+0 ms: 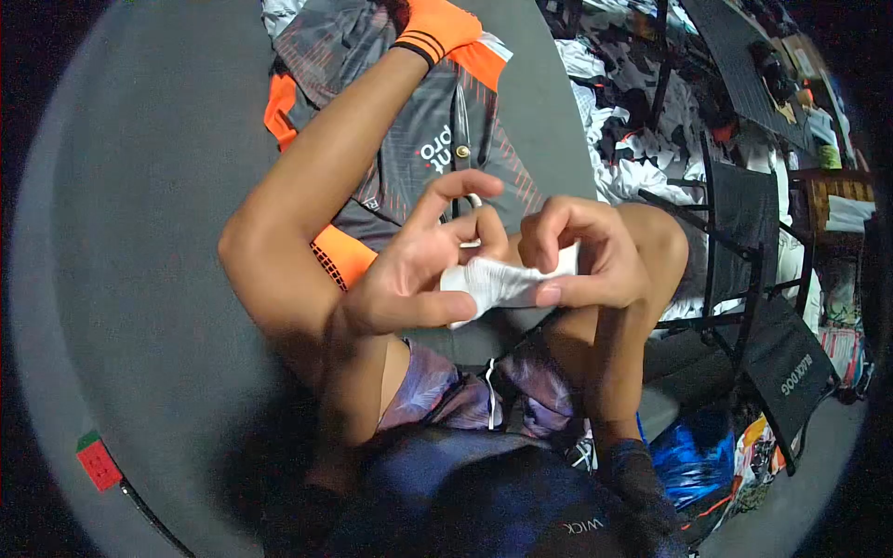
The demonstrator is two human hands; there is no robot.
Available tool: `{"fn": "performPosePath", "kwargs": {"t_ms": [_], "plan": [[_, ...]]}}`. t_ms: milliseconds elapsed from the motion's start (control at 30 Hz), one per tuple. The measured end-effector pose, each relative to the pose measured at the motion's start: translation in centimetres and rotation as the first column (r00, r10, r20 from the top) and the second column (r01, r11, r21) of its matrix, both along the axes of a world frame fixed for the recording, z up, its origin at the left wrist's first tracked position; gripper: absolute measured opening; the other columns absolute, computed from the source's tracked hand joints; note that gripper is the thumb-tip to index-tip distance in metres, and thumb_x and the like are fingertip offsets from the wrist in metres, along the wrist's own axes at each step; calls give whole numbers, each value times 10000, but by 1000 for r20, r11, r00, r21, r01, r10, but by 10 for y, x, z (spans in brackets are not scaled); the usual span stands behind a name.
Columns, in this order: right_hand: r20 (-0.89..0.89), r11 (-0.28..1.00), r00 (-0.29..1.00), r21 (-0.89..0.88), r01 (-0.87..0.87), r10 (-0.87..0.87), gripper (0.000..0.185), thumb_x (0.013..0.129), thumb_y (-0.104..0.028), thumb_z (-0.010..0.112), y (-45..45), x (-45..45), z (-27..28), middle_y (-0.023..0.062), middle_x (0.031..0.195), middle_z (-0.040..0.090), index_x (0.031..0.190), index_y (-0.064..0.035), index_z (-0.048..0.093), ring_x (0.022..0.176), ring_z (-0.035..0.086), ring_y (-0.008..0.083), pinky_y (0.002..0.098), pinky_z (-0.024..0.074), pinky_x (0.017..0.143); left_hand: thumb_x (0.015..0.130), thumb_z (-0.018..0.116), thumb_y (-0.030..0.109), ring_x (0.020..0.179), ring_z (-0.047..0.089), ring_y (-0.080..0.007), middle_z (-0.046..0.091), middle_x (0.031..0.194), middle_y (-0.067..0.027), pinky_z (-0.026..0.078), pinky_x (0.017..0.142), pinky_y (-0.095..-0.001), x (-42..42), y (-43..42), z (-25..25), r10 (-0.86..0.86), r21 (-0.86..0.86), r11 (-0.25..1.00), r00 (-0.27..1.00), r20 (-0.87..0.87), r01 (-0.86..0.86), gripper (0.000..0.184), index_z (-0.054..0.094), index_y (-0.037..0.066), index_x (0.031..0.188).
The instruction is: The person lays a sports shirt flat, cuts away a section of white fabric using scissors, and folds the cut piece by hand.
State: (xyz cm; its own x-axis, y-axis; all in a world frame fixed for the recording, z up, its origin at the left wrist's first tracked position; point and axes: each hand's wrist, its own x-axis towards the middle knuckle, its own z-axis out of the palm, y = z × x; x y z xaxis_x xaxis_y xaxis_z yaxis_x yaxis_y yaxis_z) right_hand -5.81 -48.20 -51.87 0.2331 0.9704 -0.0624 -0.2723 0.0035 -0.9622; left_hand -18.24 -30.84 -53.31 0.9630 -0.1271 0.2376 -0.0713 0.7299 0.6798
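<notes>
A small white ribbed piece of cloth [502, 282] is stretched between my two hands, above my lap. My left hand [400, 274] has its thumb on the cloth's left end, while the other fingers curl up and apart. At the right end, my right hand [600, 256] pinches the cloth between thumb and fingers. Whether the cloth is a sock or a cuff, I cannot tell. Behind my hands lies a dark grey jersey [409, 149] with orange parts and white lettering, partly hidden by my leg and fingers.
My bent legs frame the work, with an orange sock [437, 28] on one foot. Black folding chairs [744, 214] stand at the right, before heaped clothes [628, 177]. A blue plastic bag [693, 460] lies lower right. A red and green object [99, 462] with a strap lies lower left.
</notes>
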Motion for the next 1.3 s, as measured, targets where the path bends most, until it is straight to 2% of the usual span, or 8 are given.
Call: {"fn": "performPosePath", "kwargs": {"t_ms": [67,167,333,433,600,733,1000,1300], "plan": [[-47,985,993,130,112,-107,278,701,-32,725,2,-4,-9,17,806,512,868,-54,505,758,473,60,209,363,630,844,577,64,881,480,-81,470,994,-32,396,716,-209,-1,2,-2,-56,-93,994,998,11,57,453,363,40,1243],[-93,975,977,98,201,-192,280,703,-19,715,4,1,-31,17,843,513,890,-50,510,778,481,65,208,376,652,859,588,114,845,492,-78,508,937,-29,402,710,-216,3,6,-15,-55,298,935,908,-415,193,356,437,24,1169],[-63,968,966,11,253,-251,326,761,-25,684,3,13,-50,-19,898,535,1047,-23,528,798,530,74,216,433,711,884,572,152,891,496,-75,535,932,-11,403,771,-227,11,8,-42,7,590,790,961,-277,165,225,508,6,1042],[-69,972,973,-103,212,-220,295,786,-50,672,1,13,-52,-21,889,549,1049,-13,546,797,532,69,216,435,714,882,578,150,865,482,-66,538,875,1,397,775,-225,14,4,-43,189,692,721,964,-188,-7,153,544,6,918],[-53,963,994,-259,79,-96,214,818,-109,662,1,14,-53,-14,875,592,991,0,600,791,534,56,210,435,715,878,583,155,850,480,-70,534,862,0,400,769,-229,17,6,-40,206,730,682,969,-138,-41,157,540,9,915],[-71,966,997,-260,4,-23,152,825,-123,658,-4,22,-61,-4,865,618,917,-6,629,797,537,55,214,434,718,878,581,155,838,478,-71,533,853,-2,400,767,-230,18,6,-41,207,754,656,969,-135,-35,156,541,8,909],[-8,985,988,-85,152,-154,108,842,-103,634,1,16,-67,-18,846,612,893,-8,622,761,537,41,189,418,660,878,573,153,791,471,-70,527,799,3,401,727,-236,21,-2,-43,200,758,652,970,-136,-28,151,540,6,879],[-68,978,995,-202,56,-71,80,845,-82,606,0,8,-53,-37,753,566,814,-8,605,688,497,27,188,389,603,900,511,159,742,436,-57,481,765,20,377,669,-222,22,-3,-44,176,721,691,980,-96,-53,162,517,9,840]]}}
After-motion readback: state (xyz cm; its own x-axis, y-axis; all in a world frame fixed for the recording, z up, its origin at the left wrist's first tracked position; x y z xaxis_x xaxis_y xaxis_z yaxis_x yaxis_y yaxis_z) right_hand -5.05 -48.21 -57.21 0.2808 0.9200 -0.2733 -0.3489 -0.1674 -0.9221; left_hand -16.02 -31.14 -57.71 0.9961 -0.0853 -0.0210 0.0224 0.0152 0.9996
